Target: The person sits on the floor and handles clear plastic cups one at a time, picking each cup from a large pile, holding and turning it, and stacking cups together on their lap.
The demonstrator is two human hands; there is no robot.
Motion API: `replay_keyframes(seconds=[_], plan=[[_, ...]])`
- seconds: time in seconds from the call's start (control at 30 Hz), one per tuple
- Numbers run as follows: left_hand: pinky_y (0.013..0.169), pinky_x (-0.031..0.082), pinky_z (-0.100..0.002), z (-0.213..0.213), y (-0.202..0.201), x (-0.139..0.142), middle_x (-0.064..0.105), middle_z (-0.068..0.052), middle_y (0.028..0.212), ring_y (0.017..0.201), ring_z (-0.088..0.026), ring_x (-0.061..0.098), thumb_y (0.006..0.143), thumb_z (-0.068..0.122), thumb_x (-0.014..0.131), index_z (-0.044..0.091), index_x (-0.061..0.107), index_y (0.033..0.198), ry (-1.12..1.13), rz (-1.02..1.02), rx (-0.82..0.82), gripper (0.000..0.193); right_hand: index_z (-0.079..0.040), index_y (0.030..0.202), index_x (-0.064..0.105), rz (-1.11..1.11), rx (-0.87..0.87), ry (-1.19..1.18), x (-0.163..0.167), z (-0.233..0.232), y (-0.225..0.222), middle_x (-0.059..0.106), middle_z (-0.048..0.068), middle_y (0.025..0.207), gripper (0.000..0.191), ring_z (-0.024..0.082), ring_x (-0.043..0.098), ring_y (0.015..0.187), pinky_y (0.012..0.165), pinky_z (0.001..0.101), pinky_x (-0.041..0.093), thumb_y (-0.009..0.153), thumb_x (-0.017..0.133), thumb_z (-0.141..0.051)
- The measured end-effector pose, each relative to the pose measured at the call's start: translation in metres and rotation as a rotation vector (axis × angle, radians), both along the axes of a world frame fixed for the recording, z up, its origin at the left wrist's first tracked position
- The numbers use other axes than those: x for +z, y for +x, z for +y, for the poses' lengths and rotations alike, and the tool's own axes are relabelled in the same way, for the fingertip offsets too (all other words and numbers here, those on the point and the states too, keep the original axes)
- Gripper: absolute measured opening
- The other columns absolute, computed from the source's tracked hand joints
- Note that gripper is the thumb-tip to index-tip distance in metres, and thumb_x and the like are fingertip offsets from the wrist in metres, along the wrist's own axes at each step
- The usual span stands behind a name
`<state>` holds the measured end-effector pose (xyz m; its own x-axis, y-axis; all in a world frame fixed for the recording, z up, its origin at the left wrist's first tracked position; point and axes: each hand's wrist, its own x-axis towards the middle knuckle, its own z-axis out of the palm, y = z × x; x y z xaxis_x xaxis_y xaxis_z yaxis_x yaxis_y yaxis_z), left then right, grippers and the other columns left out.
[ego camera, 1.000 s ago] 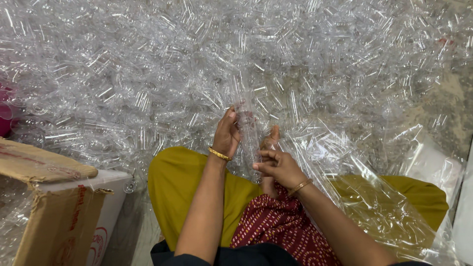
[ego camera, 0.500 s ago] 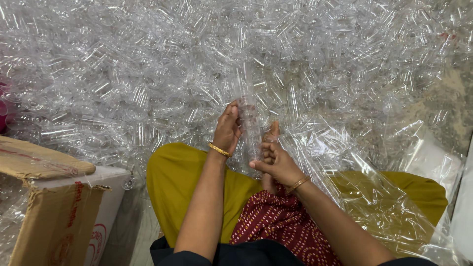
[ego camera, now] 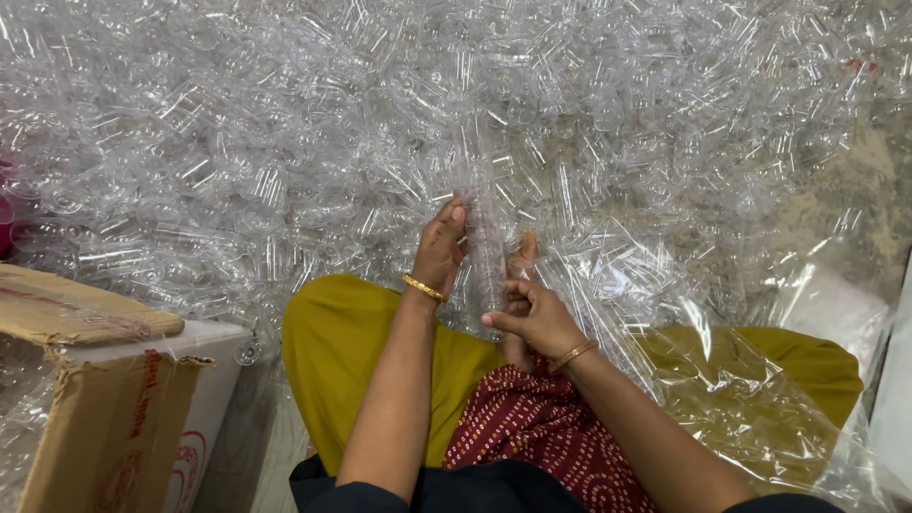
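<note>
Center frame: left hand [ego camera: 439,249] + right hand [ego camera: 532,313] both clamped on upright stack of clear cups [ego camera: 486,256]. Clear-plastic pile [ego camera: 285,123] fills top; cardboard box [ego camera: 95,418] btm left.

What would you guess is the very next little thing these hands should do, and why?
Probably slide the stack of clear cups down toward the open clear bag. The left hand and right hand hold it upright between them, and the bag lies over the right knee beside it.

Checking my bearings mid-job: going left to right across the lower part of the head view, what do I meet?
Cardboard box → left hand → stack of clear plastic cups → right hand → clear plastic bag.
</note>
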<state>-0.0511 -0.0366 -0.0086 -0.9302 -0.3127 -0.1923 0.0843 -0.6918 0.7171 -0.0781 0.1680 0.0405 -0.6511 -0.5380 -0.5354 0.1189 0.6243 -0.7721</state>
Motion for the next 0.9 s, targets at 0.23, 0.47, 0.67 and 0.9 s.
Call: replay_keyframes(seconds=[0.23, 0.47, 0.67, 0.9], plan=[[0.096, 0.053, -0.033, 0.0, 0.002, 0.006, 0.069, -0.002, 0.125, 0.113, -0.013, 0.065, 0.104, 0.041, 0.057, 0.007, 0.057, 0.143, -0.008, 0.011, -0.039, 0.052, 0.0, 0.138, 0.046, -0.108, -0.056, -0.054, 0.008, -0.004, 0.0, 0.069, 0.012, 0.11, 0.088, 0.017, 0.069, 0.101, 0.088, 0.0315, 0.058, 0.068, 0.091, -0.029], [0.099, 0.053, -0.036, 0.0, 0.0, 0.001, 0.066, -0.001, 0.127, 0.116, -0.012, 0.063, 0.104, 0.033, 0.061, 0.004, 0.055, 0.145, -0.056, 0.0, -0.035, 0.05, 0.001, 0.134, 0.054, -0.129, -0.021, -0.122, 0.005, -0.002, 0.004, 0.07, 0.01, 0.112, 0.073, 0.016, 0.068, 0.098, 0.088, 0.0301, 0.056, 0.075, 0.088, -0.024], [0.099, 0.051, -0.037, -0.002, 0.002, 0.005, 0.06, -0.008, 0.119, 0.113, -0.018, 0.061, 0.11, 0.031, 0.058, 0.008, 0.046, 0.162, 0.013, 0.063, -0.037, 0.058, 0.0, 0.142, 0.05, -0.307, -0.113, -0.201, -0.013, 0.002, 0.002, 0.061, 0.004, 0.111, 0.072, 0.013, 0.061, 0.102, 0.089, 0.0251, 0.055, 0.078, 0.082, -0.008], [0.104, 0.054, -0.039, 0.0, 0.002, 0.02, 0.064, -0.012, 0.138, 0.124, -0.024, 0.066, 0.102, 0.03, 0.06, 0.008, 0.041, 0.153, 0.024, 0.088, -0.042, 0.058, -0.001, 0.145, 0.048, -0.365, -0.144, -0.172, -0.017, 0.003, 0.001, 0.059, 0.002, 0.107, 0.071, 0.012, 0.061, 0.094, 0.083, 0.0232, 0.055, 0.08, 0.076, 0.001]])
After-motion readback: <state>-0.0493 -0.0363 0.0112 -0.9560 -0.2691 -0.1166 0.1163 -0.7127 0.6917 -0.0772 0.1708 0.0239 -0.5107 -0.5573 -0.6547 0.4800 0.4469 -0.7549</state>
